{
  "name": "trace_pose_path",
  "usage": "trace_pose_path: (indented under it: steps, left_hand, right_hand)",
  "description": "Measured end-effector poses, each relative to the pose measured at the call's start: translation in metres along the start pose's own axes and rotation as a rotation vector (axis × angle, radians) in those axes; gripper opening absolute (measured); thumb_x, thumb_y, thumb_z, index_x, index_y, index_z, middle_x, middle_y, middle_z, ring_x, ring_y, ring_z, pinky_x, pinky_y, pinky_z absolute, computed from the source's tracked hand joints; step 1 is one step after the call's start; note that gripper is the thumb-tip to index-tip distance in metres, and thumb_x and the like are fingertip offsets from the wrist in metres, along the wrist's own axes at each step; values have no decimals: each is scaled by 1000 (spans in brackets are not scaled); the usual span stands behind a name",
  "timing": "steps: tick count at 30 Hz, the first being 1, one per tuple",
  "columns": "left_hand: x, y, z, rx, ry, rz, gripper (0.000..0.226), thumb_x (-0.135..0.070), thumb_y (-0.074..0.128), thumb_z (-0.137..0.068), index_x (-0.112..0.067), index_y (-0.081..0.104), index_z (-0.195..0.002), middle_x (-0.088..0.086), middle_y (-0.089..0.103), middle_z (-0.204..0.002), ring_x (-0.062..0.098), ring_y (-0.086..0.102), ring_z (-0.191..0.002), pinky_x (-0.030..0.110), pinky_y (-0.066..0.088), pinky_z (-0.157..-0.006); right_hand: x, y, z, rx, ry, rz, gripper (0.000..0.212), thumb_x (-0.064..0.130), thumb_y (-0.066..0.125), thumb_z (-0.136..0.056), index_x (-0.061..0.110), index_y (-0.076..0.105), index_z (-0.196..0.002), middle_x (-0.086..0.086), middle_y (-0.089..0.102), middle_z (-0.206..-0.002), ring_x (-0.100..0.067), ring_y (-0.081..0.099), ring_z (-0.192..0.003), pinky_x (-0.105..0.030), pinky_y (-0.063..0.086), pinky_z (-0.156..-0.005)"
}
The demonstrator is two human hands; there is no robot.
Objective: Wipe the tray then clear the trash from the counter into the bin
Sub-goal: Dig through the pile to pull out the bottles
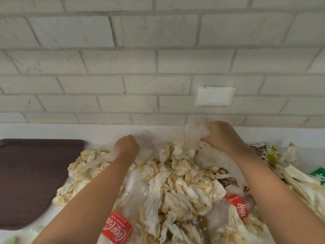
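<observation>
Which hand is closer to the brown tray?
Left. The left hand grips trash just right of the tray; the right hand grips trash farther right.

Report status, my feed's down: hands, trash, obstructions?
Left hand, right hand each grip clear plastic beyond the stained napkins. Napkins, two bottles on counter. Tray to their left. No bin visible.

Left hand (125, 146), right hand (223, 136), both bare, two bare forearms (98, 187) rising from the lower edge of the frame
</observation>
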State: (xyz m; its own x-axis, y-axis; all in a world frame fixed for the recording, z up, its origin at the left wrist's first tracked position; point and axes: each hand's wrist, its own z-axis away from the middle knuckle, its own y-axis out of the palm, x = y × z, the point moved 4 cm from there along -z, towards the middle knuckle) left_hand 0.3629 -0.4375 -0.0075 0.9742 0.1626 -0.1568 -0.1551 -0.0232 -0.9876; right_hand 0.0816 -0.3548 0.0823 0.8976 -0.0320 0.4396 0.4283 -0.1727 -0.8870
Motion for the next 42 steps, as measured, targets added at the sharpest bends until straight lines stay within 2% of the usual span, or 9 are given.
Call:
trace_pose_path:
  steps: [7, 10, 15, 22, 26, 29, 33, 37, 42]
  left_hand:
    - [6, -51, 19, -229, 144, 227, 40, -11, 38, -91, -20, 46, -129, 9, 64, -92, 29, 59, -82, 31, 43, -64]
    - [10, -72, 28, -243, 164, 362, 28, -12, 35, -92, -19, 62, -93, 8, 64, -90, 32, 60, -89, 31, 42, -67]
    - [18, -104, 56, -233, 160, 542, 30, -15, 35, -89, -8, 36, -60, 11, 51, -69, 33, 52, -78, 35, 38, -67]
    - [27, -133, 90, 23, 96, 671, 89, -74, 62, -67, -10, 46, -128, 7, 56, -124, 27, 55, -105, 31, 42, -77]
    - [13, -133, 126, 105, 237, 673, 64, -36, 86, -62, -16, 45, -106, 0, 54, -102, 20, 54, -93, 27, 39, -67]
    - [-2, -133, 158, 37, 340, 620, 36, -10, 72, -71, -15, 45, -95, -1, 50, -83, 27, 58, -86, 26, 38, -54]
    - [-17, -132, 210, -11, 239, 1016, 43, -5, 68, -80, -14, 50, -118, 6, 56, -96, 21, 56, -74, 22, 40, -52]
    - [-48, -110, 257, 62, 168, 1311, 44, -5, 66, -83, -21, 48, -120, -4, 59, -83, 17, 60, -71, 25, 45, -56]
    - [-93, -75, 307, 115, 125, 1318, 44, -4, 65, -84, -21, 45, -119, -6, 56, -76, 8, 55, -55, 10, 43, -42]
  right_hand:
    - [11, -35, 27, -81, 35, -360, 23, 20, 74, -67, 15, 66, -88, 5, 64, -71, -3, 57, -59, -16, 39, -50]
    - [19, -46, 40, -127, 29, -462, 15, 13, 66, -72, 18, 66, -87, 8, 60, -63, 4, 52, -45, -14, 36, -46]
    - [23, -60, 68, -206, 100, -537, 15, 12, 60, -79, 18, 59, -92, 5, 61, -74, -12, 57, -64, -23, 39, -54]
    - [3, -72, 135, -338, 195, -589, 25, 13, 49, -85, 30, 50, -103, 1, 57, -81, -17, 51, -65, -26, 40, -62]
    - [-14, -78, 183, -378, 297, -674, 31, 10, 50, -88, 24, 59, -114, 6, 56, -74, -14, 50, -60, -25, 40, -55]
    - [-22, -83, 223, -394, 348, -751, 12, 10, 54, -90, 13, 65, -94, 5, 55, -68, -14, 51, -62, -24, 39, -57]
    - [-43, -67, 269, -327, 408, -734, 5, 20, 58, -84, 26, 58, -85, 2, 58, -74, -10, 54, -61, -22, 41, -53]
    - [-77, -42, 304, -226, 394, -563, 37, 41, 71, -79, 30, 55, -110, 7, 56, -114, -12, 55, -102, -32, 47, -87]
    - [-135, -26, 329, 1, 366, -198, 72, 61, 81, -53, 37, 46, -111, 7, 45, -106, -12, 45, -102, -24, 38, -76]
